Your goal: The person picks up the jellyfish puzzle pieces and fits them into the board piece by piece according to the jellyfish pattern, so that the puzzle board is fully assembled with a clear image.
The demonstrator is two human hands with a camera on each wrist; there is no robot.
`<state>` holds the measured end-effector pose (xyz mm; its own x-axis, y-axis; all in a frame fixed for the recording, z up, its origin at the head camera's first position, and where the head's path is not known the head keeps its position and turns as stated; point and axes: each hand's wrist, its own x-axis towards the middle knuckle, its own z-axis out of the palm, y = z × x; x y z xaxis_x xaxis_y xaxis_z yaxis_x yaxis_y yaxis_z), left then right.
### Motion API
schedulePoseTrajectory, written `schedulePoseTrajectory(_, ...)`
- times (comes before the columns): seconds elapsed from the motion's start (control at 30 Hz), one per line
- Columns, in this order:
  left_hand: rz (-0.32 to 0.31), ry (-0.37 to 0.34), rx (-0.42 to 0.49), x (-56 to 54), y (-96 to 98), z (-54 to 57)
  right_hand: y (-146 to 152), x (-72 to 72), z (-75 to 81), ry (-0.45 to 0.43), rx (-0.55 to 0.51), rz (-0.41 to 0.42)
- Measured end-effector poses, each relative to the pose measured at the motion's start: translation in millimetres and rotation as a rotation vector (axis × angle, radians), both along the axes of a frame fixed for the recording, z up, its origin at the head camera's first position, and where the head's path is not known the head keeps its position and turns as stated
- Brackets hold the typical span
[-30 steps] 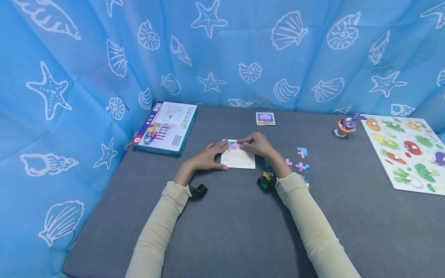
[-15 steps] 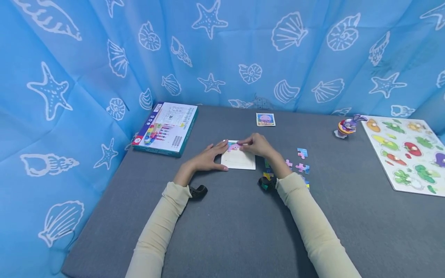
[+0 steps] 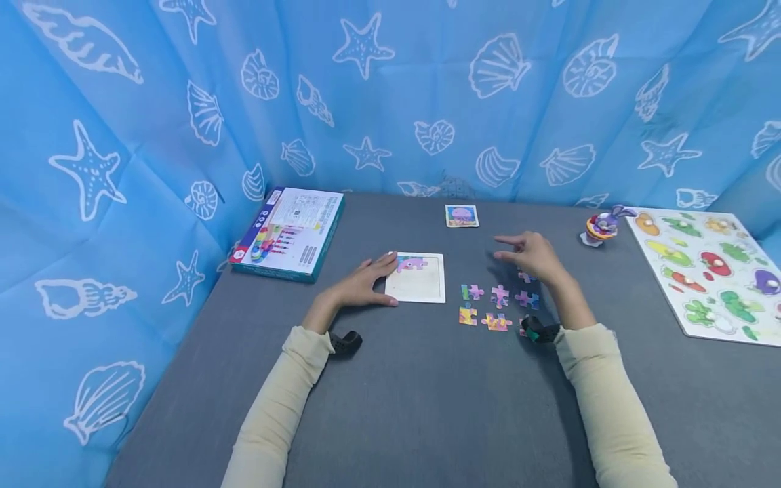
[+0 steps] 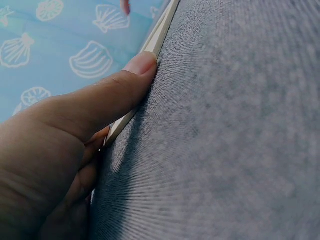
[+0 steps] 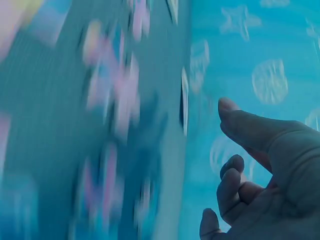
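Note:
In the head view a square white puzzle tray [image 3: 421, 288] lies on the table, with a few joined pink and blue pieces [image 3: 411, 263] along its far left part. The left hand [image 3: 361, 282] rests at the tray's left side, thumb on the near corner, other fingers over the far corner; the left wrist view shows the thumb [image 4: 142, 65] against the tray's edge. Over the table, right of the tray, hovers the right hand [image 3: 535, 257], thumb and index finger apart with nothing between them. Several loose jigsaw pieces [image 3: 499, 296] lie below it, blurred in the right wrist view.
A small picture card [image 3: 461, 216] lies behind the tray. A flat box [image 3: 289, 230] stands at the back left. To the right are a bunny figurine [image 3: 604, 225] and a vegetable peg board [image 3: 710, 271]. A blue shell-patterned curtain [image 3: 427, 95] borders the table.
The right hand has left the tray and moved right, over the loose pieces, letting go of the piece at the tray's top. The left hand stays at the tray. The view has tilted slightly.

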<state>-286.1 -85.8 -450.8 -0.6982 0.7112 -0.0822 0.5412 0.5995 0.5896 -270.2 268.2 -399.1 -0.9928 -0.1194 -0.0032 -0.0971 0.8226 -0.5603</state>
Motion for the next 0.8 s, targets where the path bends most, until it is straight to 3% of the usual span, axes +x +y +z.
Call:
schedulePoseTrajectory(0.13,0.002,-0.005,-0.002,1.1,0.6,-0.4,36,16.1,1.4,-0.092,0.006,-0.046)
schedulePoseTrajectory(0.3,0.006,0.000,-0.004,1.5,1.7,0.9,61,27.0,-5.4,-0.189,-0.017,-0.041)
schedulePoseTrajectory(0.53,-0.002,0.010,-0.001,1.7,1.3,-0.9,74,30.5,-16.6,-0.209,-0.019,-0.011)
schedulePoseTrajectory(0.8,0.003,-0.003,0.002,1.8,0.9,0.1,73,30.1,-20.6,-0.216,-0.009,-0.042)
